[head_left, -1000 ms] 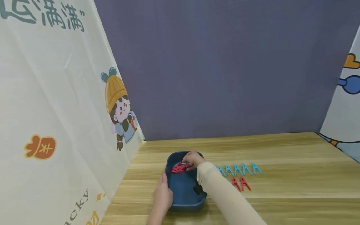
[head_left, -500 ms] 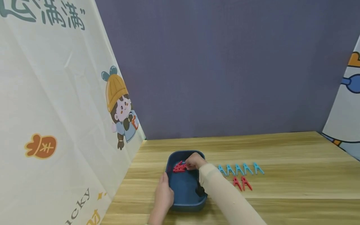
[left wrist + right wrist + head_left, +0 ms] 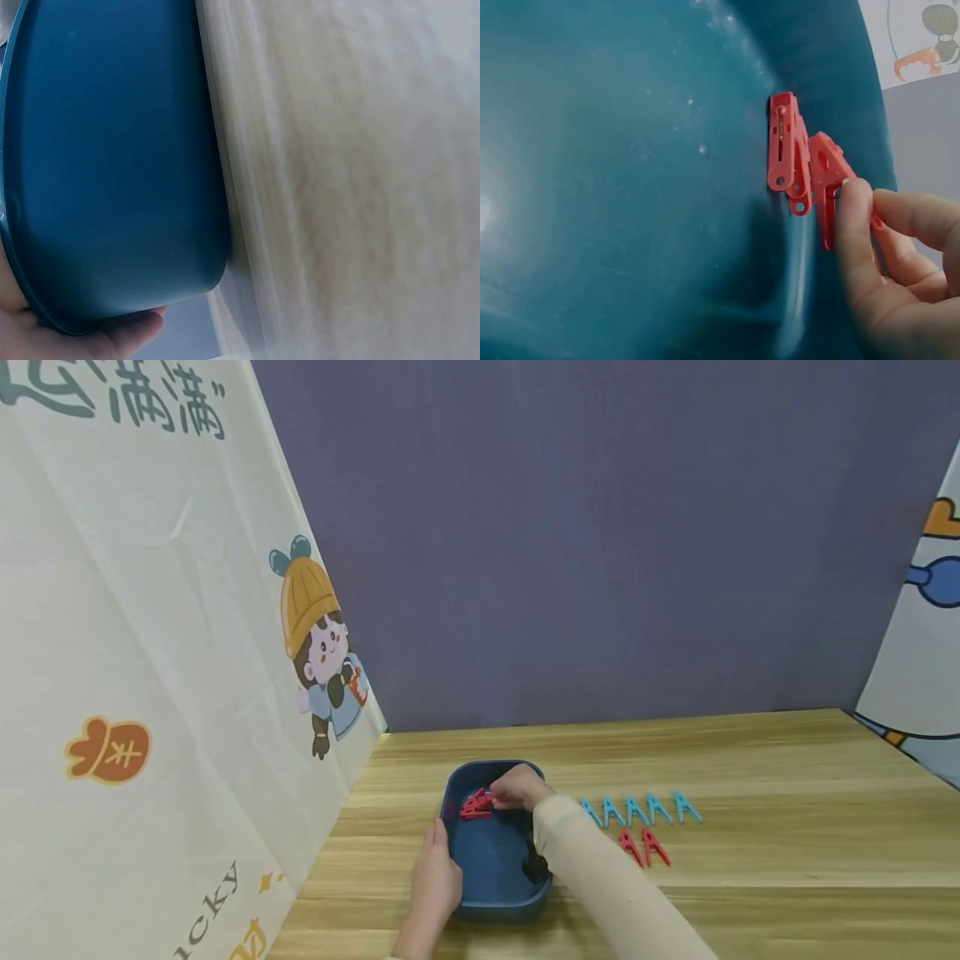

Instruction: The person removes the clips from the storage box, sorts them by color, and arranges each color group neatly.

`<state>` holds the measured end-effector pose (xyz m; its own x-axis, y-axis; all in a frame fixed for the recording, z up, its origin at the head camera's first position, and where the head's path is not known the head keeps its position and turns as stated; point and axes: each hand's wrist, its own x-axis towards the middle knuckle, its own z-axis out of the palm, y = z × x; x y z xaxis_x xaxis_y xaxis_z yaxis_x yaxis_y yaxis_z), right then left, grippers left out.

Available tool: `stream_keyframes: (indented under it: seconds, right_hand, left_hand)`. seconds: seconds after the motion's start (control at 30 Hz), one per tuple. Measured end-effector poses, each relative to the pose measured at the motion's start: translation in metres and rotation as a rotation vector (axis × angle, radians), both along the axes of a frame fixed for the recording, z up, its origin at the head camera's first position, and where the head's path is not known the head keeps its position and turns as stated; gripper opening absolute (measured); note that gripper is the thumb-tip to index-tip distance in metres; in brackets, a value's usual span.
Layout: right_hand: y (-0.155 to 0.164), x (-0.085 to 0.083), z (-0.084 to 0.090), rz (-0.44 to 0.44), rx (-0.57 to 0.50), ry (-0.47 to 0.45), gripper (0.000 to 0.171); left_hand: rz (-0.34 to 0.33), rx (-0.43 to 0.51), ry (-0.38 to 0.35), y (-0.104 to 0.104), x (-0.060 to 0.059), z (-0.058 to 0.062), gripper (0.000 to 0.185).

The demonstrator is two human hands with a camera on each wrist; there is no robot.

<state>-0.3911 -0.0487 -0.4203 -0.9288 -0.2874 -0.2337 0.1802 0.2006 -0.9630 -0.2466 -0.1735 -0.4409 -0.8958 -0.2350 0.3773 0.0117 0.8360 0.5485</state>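
reaching into the far end of the blue tub (image 3: 491, 868), the right hand (image 3: 519, 789) has its fingertips (image 3: 855, 225) closed in a pinch on a red clothes peg (image 3: 826, 187), thumb and forefinger on either side of its flat body. that peg lies against the tub's inner wall, touching a second red peg (image 3: 784, 146) just beside it; from where i stand the two read as one small red cluster (image 3: 476, 804). the left hand (image 3: 437, 881) is wrapped over the near left rim of the tub, fingers curled under the outer wall (image 3: 120, 187) and steadying it on the wooden tabletop (image 3: 787, 827).

to the right of the tub, a row of blue pegs (image 3: 642, 810) lies in a line on the tabletop, with two more red pegs (image 3: 643, 847) just in front of them.

these pegs look light and stiff, hard smooth plastic with a spring, so they would likely slip from a loose pinch and could snap open if squeezed at the handle end. the flat sides near the middle seem the safest hold. the tub looks rigid and light too, liable to slide unless held.
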Motion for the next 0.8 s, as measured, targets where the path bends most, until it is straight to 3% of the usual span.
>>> stream_keyframes:
  seconds: [0.2,0.4,0.6,0.8]
  right_hand:
    - [0.004,-0.004,-0.001,0.027,-0.119,0.02,0.028]
    - [0.006,-0.006,0.005,0.066,-0.093,0.04,0.039]
    - [0.01,-0.006,0.013,0.054,-0.076,0.046,0.039]
    - [0.015,-0.008,0.015,0.043,-0.123,0.025,0.027]
  left_hand:
    - [0.005,0.007,-0.01,0.001,0.0,0.001,0.05]
    - [0.006,0.013,-0.02,0.0,-0.001,0.0,0.05]
    - [0.008,0.034,-0.06,-0.001,-0.001,0.0,0.051]
    - [0.002,0.042,-0.074,0.0,-0.001,0.002,0.052]
